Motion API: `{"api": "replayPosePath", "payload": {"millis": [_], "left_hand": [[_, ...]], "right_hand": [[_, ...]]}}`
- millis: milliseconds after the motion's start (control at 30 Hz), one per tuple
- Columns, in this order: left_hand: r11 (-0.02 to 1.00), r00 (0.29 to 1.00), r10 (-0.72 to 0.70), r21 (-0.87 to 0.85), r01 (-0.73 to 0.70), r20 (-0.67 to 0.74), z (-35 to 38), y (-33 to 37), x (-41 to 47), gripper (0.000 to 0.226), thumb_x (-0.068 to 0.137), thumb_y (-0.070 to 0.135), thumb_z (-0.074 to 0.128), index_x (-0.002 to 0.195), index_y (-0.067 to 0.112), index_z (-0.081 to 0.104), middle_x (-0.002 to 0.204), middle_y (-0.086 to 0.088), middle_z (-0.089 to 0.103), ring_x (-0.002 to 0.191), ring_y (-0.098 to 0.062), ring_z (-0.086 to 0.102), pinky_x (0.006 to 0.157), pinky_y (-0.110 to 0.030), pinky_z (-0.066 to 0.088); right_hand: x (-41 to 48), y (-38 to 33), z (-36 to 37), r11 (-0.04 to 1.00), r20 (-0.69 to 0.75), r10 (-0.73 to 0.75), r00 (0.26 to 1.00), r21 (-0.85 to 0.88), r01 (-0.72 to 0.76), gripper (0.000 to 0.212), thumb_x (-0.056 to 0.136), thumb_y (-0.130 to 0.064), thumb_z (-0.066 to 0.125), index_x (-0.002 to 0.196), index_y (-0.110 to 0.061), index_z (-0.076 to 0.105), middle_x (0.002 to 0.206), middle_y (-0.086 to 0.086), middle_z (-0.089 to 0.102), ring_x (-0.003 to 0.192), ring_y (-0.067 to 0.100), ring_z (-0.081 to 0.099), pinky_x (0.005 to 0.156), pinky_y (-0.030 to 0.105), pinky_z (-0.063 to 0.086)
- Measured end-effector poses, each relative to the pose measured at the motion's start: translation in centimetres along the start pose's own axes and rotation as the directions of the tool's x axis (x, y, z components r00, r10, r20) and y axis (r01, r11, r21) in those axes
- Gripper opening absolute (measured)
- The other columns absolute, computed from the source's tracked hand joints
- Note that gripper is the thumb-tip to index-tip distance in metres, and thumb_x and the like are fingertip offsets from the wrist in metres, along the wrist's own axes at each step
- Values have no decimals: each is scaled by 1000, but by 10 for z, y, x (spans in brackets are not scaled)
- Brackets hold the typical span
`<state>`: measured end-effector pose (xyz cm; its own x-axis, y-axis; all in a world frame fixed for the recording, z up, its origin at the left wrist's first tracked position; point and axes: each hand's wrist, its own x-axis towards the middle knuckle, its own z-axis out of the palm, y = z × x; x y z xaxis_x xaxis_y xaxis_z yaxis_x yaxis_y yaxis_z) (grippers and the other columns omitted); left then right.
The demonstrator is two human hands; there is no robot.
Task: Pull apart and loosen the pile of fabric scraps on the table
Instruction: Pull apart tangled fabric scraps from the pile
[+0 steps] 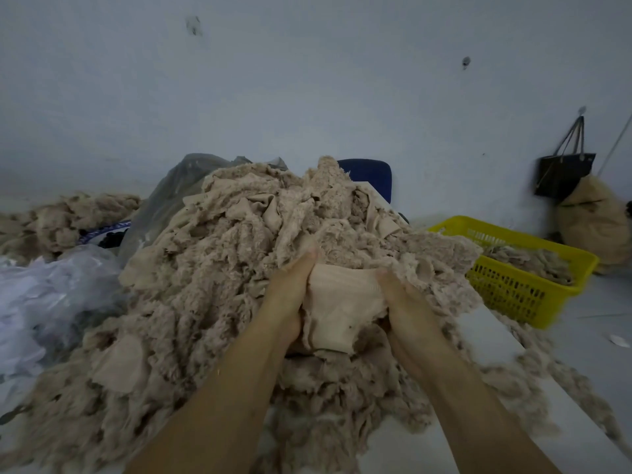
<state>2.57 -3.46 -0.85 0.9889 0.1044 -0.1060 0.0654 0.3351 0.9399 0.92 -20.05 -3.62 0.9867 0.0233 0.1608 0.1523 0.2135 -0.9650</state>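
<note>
Beige fluffy fabric scraps (219,302) are lying in one tall heap across the white tabletop (427,446), reaching right up to my forearms and trailing off along the right edge. I'm working at the front of the heap, near its middle. My left hand (290,295) and my right hand (407,309) are both gripping a smooth flat beige cloth piece (342,302), one on each side of it, and it's stretching between them. My left fingers (309,260) are wrapping round its left edge and pushing up into the fluff, and my right fingers (384,278) are curling over its top right corner. Their tips are sinking into the scraps, so I can't see them.

To the right, a yellow slotted plastic basket (533,295) is sitting near the tabletop's edge with more scraps inside. On the left, a crumpled clear plastic bag (51,295) is resting against the heap. Behind the heap, a grey plastic bag (178,186) and a dark blue chair back (371,174) are poking up. A black tote bag (564,172) is hanging on the far wall.
</note>
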Motion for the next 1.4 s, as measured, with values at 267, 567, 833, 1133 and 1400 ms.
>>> {"api": "replayPosePath", "payload": {"millis": [267, 567, 833, 1133, 1400], "left_hand": [[771, 887, 141, 513, -377, 440, 14, 9, -9, 26, 88, 63, 55, 93, 44, 72, 97, 24, 71, 93, 7, 64, 79, -13, 48], [696, 842, 529, 621, -359, -105, -2, 8, 19, 33, 104, 33, 40, 91, 10, 61, 84, -4, 62, 83, -23, 61, 69, -32, 49], [395, 877, 441, 836, -382, 192, -15, 5, 19, 44, 98, 54, 40, 103, 23, 70, 119, 10, 58, 114, -11, 47, 98, -25, 31], [807, 925, 234, 471, -356, 298, 11, 9, -10, 18, 96, 37, 59, 94, 29, 74, 69, 20, 69, 72, 3, 65, 62, -12, 45], [921, 994, 66, -389, -26, 88, 1, 42, 2, 28, 101, 37, 49, 113, 27, 72, 97, -5, 75, 83, -21, 73, 62, -32, 59]], "right_hand": [[-4, -8, 6, 984, 208, 65, 976, -176, -28, 21, 99, -36, 53, 113, -25, 66, 107, 1, 74, 103, 20, 70, 94, 43, 54], [-15, -9, 12, 972, 163, 62, 985, -232, -22, 55, 84, -52, 55, 106, -1, 59, 111, 27, 62, 105, 42, 61, 94, 59, 49], [13, -22, -15, 939, -132, 157, 979, 327, -106, 65, 91, -41, 64, 147, -16, 42, 155, 2, 38, 122, 20, 59, 93, 42, 55], [13, -45, -7, 972, -8, -40, 999, 233, 41, 60, 89, -53, 56, 139, -20, 52, 130, 9, 64, 114, 22, 65, 90, 38, 56], [-20, -14, -7, 934, 106, 184, 977, -327, -141, 40, 86, -51, 63, 106, -17, 70, 94, 2, 74, 88, 10, 69, 88, 31, 54]]}}
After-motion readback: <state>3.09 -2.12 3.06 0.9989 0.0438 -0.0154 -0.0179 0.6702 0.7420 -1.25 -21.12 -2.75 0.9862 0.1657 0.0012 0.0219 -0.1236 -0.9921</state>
